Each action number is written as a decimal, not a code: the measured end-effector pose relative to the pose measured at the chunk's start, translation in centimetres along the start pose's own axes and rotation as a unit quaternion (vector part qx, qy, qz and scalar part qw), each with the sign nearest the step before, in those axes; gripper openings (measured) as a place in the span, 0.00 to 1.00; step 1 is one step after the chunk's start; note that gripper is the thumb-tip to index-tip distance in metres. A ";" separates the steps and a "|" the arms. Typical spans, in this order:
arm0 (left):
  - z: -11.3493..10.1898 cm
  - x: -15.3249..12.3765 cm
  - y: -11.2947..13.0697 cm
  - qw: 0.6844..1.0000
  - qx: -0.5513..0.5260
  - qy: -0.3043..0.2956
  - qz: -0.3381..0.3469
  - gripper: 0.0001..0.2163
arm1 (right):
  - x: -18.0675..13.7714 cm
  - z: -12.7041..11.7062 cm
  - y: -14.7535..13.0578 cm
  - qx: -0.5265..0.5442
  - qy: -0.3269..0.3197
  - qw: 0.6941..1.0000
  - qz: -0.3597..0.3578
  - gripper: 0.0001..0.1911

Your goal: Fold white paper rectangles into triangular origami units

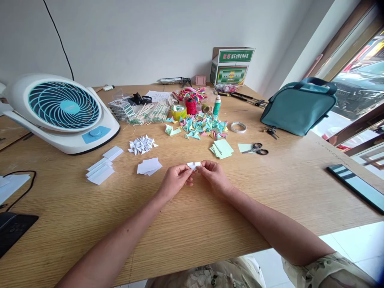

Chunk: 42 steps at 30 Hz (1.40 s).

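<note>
Both my hands meet over the middle of the wooden table [192, 224], pinching one small folded white paper strip [194, 164] between them. My left hand [175, 181] grips its left end with thumb and fingers closed. My right hand [213, 174] grips the right end the same way. Just left of my hands lies a small stack of white paper slips [149, 166]. Farther left lie folded white strips [102, 166]. A heap of folded white triangles [142, 145] sits behind them.
A pile of coloured folded triangles [202, 127], green paper squares [221, 149], scissors [256, 149] and a tape roll [239, 127] lie beyond my hands. A white and blue fan [64, 110] stands far left, a teal bag [298, 106] right, a phone [357, 186] near the right edge.
</note>
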<state>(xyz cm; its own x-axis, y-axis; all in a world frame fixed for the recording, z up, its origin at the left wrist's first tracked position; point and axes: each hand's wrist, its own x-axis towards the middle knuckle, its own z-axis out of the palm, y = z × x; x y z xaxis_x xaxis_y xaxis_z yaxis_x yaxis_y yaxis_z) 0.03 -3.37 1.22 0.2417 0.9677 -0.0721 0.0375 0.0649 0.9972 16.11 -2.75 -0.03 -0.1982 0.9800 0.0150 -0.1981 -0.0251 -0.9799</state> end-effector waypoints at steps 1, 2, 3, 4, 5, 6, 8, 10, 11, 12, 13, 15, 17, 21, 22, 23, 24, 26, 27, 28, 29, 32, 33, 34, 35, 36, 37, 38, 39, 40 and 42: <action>-0.1 0.0 0.0 1.000 0.002 0.004 0.002 0.14 | 0.0 0.0 0.0 -0.004 0.003 1.000 0.001 0.17; -0.2 0.1 0.1 1.000 0.006 0.009 0.005 0.13 | 0.0 0.0 -0.1 -0.011 0.007 1.000 0.003 0.16; -0.2 0.1 0.1 1.000 0.011 0.017 0.010 0.13 | 0.0 0.0 -0.1 -0.016 0.011 1.000 0.005 0.16; -0.3 0.2 0.1 0.999 0.015 0.024 0.014 0.13 | -0.1 0.0 -0.1 -0.021 0.014 1.000 0.007 0.17; -0.3 0.2 0.0 0.999 0.018 0.030 0.017 0.13 | -0.1 0.0 -0.1 -0.023 0.015 1.000 0.008 0.17; -0.3 0.2 0.0 0.999 0.020 0.036 0.020 0.13 | -0.1 0.0 -0.1 -0.024 0.015 1.000 0.008 0.17; -0.3 0.2 -0.1 0.998 0.024 0.046 0.024 0.14 | 0.0 0.1 0.1 -0.022 0.013 1.000 0.004 0.17; -0.3 0.1 -0.2 0.998 0.028 0.052 0.028 0.14 | 0.0 0.1 0.2 -0.023 0.009 1.000 -0.003 0.17; -0.3 0.1 -0.3 0.998 0.030 0.053 0.030 0.14 | 0.0 0.1 0.3 -0.024 0.008 1.000 -0.006 0.17; -0.3 0.1 -0.3 0.998 0.033 0.052 0.032 0.14 | 0.0 0.1 0.3 -0.025 0.008 1.000 -0.009 0.17; -0.3 0.1 -0.4 0.998 0.036 0.049 0.034 0.14 | 0.0 0.1 0.4 -0.028 0.007 1.000 -0.012 0.17; -0.4 0.2 -0.5 0.997 0.045 0.044 0.040 0.14 | 0.0 0.1 0.4 -0.037 0.008 0.999 -0.018 0.18; -0.6 0.3 -0.6 0.996 0.058 0.038 0.049 0.14 | 0.0 0.1 0.4 -0.055 0.007 0.998 -0.024 0.18; -0.7 0.2 -0.4 0.994 0.086 0.028 0.065 0.14 | -0.1 0.1 0.2 -0.129 0.007 0.991 -0.044 0.17; -0.7 0.1 -0.3 0.993 0.096 0.028 0.068 0.13 | -0.2 0.0 0.2 -0.158 0.008 0.986 -0.053 0.16; -0.7 0.1 -0.1 0.991 0.107 0.029 0.070 0.13 | -0.2 0.0 0.1 -0.189 0.009 0.980 -0.064 0.15; -0.7 0.0 0.1 0.990 0.119 0.031 0.073 0.13 | -0.3 0.0 0.0 -0.218 0.009 0.973 -0.075 0.15; -0.6 -0.1 0.3 0.986 0.142 0.034 0.079 0.12 | -0.3 -0.1 -0.1 -0.260 0.006 0.961 -0.092 0.14; -0.6 -0.1 0.4 0.985 0.148 0.033 0.082 0.12 | -0.3 -0.1 -0.1 -0.269 0.003 0.959 -0.094 0.13; -0.6 -0.1 0.4 0.984 0.151 0.032 0.085 0.12 | -0.3 -0.1 -0.2 -0.270 0.000 0.959 -0.090 0.13; -0.6 -0.1 0.3 0.984 0.150 0.030 0.086 0.11 | -0.3 -0.1 -0.1 -0.264 -0.003 0.961 -0.082 0.13; -0.6 0.0 0.0 0.987 0.138 0.033 0.080 0.11 | -0.2 0.0 0.0 -0.224 -0.005 0.973 -0.058 0.14; -0.6 0.1 -0.1 0.988 0.134 0.033 0.076 0.11 | -0.2 0.0 0.0 -0.214 -0.005 0.975 -0.054 0.15; -0.6 0.1 -0.2 0.988 0.129 0.033 0.073 0.11 | -0.2 0.0 0.1 -0.209 -0.004 0.977 -0.052 0.15; -0.6 0.1 -0.2 0.989 0.125 0.030 0.072 0.11 | -0.2 0.0 0.1 -0.210 -0.002 0.976 -0.050 0.15; -0.6 0.0 -0.2 0.990 0.121 0.027 0.071 0.11 | -0.2 0.0 0.1 -0.217 -0.001 0.975 -0.049 0.15; -0.6 0.0 -0.3 0.990 0.117 0.025 0.071 0.11 | -0.2 0.0 0.1 -0.228 0.000 0.972 -0.050 0.15; -0.6 0.0 -0.2 0.991 0.113 0.025 0.072 0.11 | -0.2 0.0 0.1 -0.240 0.001 0.970 -0.050 0.15; -0.6 0.0 -0.2 0.991 0.111 0.026 0.074 0.11 | -0.2 0.0 0.2 -0.251 0.000 0.967 -0.051 0.15; -0.6 0.0 -0.2 0.991 0.111 0.028 0.076 0.11 | -0.2 0.0 0.2 -0.260 -0.003 0.964 -0.052 0.15; -0.7 0.0 0.0 0.990 0.115 0.031 0.078 0.12 | -0.2 0.0 0.3 -0.268 -0.009 0.962 -0.051 0.15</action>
<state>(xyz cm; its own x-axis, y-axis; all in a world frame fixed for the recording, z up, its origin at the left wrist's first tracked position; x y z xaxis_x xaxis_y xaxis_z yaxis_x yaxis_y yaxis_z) -0.62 -3.18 1.22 0.2016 0.9752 0.0918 0.2259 -0.1375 0.9644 16.10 -2.95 -0.35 -0.2211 0.9683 0.1163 0.3040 0.1817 -0.9352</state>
